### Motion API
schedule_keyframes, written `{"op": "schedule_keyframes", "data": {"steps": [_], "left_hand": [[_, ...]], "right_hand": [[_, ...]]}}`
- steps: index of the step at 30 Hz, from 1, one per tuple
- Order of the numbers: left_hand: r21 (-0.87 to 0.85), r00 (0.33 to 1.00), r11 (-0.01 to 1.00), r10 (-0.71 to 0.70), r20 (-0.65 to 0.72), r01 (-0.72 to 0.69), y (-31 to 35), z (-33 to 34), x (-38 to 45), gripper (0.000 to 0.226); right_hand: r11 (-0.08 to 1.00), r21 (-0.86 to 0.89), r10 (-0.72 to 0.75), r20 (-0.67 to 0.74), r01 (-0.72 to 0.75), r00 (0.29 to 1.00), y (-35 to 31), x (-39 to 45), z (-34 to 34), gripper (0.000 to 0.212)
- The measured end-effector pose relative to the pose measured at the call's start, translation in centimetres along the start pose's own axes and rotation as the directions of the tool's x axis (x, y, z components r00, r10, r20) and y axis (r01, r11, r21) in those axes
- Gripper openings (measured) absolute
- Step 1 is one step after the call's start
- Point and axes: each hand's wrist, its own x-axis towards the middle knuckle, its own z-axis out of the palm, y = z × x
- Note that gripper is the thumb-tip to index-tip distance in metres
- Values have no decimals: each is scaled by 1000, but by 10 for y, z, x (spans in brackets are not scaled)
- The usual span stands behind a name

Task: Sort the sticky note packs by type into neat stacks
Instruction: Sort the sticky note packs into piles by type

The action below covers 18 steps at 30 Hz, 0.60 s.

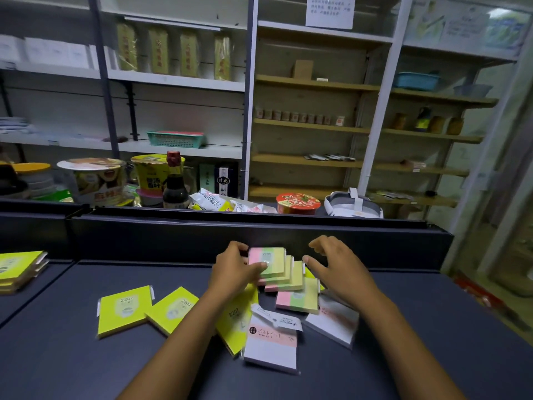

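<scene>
Head view: sorting partly done, by my judgement. At the surface's left edge, a stack of yellow packs [20, 268]. Toward the middle, three yellow packs [124, 310] lie loose and unstacked. Near the back edge, left hand [233, 269] pinches the top striped pack [266, 261] between thumb and fingers; four striped packs counted, fanned, not squared. Right hand [334, 267] hovers beside them, fingers spread. Two white packs [271, 346] at front remain unstacked.

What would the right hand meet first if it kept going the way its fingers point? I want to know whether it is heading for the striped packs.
Probably the fanned pile of pink, green and yellow packs: the right hand points left toward it, thumb tip nearly at its edge. Depth is uncertain.
</scene>
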Motion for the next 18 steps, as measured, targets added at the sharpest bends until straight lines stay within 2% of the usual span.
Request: {"op": "schedule_keyframes", "data": {"steps": [3,8,12,18], "left_hand": [[-217,1000,976,7,-11,-9,5,-4,-2,52],[-406,999,913,5,-48,-24,7,-21,-7,36],[-575,999,817,19,-50,-44,-4,-48,-15,22],[-660,996,749,-9,-91,-54,-26,-65,-25,23]], "right_hand": [[1000,20,-10,-7,11,1000,-5,2,1,33],[998,50,-36,0,36,999,-12,0,4,31],[996,66,-65,15,64,998,-29,6,7,29],[997,55,-66,78,62,995,-40,12,13,32]]}}
